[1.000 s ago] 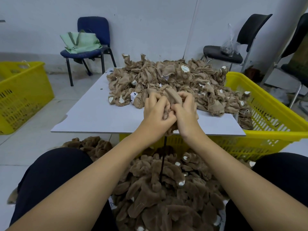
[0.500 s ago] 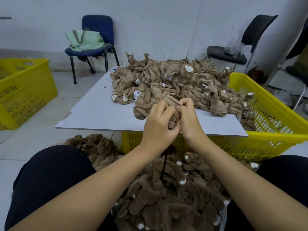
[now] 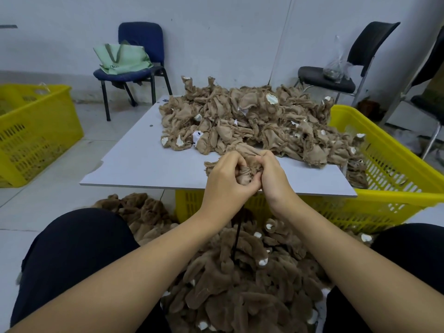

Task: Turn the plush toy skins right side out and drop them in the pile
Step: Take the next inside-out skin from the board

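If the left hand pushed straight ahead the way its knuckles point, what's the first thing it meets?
Likely the heap of inside-out skins on the white board, just beyond the skin the left hand grips; depth is uncertain.

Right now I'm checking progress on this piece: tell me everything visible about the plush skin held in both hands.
The plush skin is a tan, matte, knit-backed fabric piece, crumpled and seemingly still inside out. The left hand and right hand each close a grip on it above the white board's near edge. One frayed end trails toward the heap of unturned skins; a ribbed fold shows between the thumbs.
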Tool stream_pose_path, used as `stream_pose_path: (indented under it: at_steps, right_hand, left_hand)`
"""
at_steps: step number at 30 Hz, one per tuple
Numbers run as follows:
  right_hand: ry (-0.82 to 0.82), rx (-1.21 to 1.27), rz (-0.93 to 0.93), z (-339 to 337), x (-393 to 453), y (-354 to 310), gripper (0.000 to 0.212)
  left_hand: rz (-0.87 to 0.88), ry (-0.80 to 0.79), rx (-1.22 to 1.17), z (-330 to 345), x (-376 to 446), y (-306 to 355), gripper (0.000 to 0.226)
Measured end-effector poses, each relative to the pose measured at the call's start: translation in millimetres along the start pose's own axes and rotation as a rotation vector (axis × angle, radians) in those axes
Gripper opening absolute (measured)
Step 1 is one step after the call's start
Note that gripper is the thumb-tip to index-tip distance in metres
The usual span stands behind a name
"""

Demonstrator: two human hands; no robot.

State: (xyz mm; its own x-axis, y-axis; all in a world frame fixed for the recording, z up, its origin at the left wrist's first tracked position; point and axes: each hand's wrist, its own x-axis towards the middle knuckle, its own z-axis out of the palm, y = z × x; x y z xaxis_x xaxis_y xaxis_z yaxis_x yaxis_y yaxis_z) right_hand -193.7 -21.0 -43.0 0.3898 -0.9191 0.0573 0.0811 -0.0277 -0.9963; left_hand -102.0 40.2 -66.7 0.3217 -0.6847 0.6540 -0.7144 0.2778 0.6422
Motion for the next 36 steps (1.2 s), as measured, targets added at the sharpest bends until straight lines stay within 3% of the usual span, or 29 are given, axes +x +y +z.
stream_pose_path:
  at_steps: [3,7,9,11,14,16,20,23,26,31,36]
  right_hand:
    - [0.005,-0.022,-0.02,-1,1,-1,0.029]
    - [0.024,-0.161,0.012,-3,7,10,0.026]
    - [0.015,-0.266,-0.01,-5,13,14,0.026]
    - [-0.012,-0.354,-0.077,-6,19,16,0.028]
    - [-0.07,-0.397,-0.128,-5,26,18,0.024]
    - [-0.091,-0.376,-0.123,-4,29,20,0.02]
    - [-0.081,-0.363,-0.1,-7,30,21,0.024]
    - [-0.098,-0.355,-0.071,-11,28,27,0.029]
    - [-0.122,-0.345,-0.001,-9,23,37,0.024]
    - [-0.101,-0.374,0.047,-6,24,55,0.038]
    - [-0.072,-0.658,0.033,-11,30,55,0.023]
  left_hand:
    - [-0.074,-0.028,-0.041,-2,2,0,0.032]
    - [-0.005,-0.201,-0.056,-15,17,5,0.04]
    - [0.045,-0.32,0.023,-19,29,5,0.051]
    - [0.125,-0.389,0.194,-22,38,7,0.032]
    - [0.312,-0.366,0.444,-25,44,4,0.024]
    - [0.362,-0.368,0.452,-26,46,-2,0.025]
    - [0.006,-0.44,0.014,-15,36,-5,0.025]
    - [-0.084,-0.321,-0.13,2,23,-12,0.02]
    - [-0.19,-0.337,-0.339,11,9,-13,0.018]
    - [-0.307,-0.342,-0.372,18,-6,-25,0.034]
    - [-0.341,-0.362,-0.362,16,-10,-26,0.049]
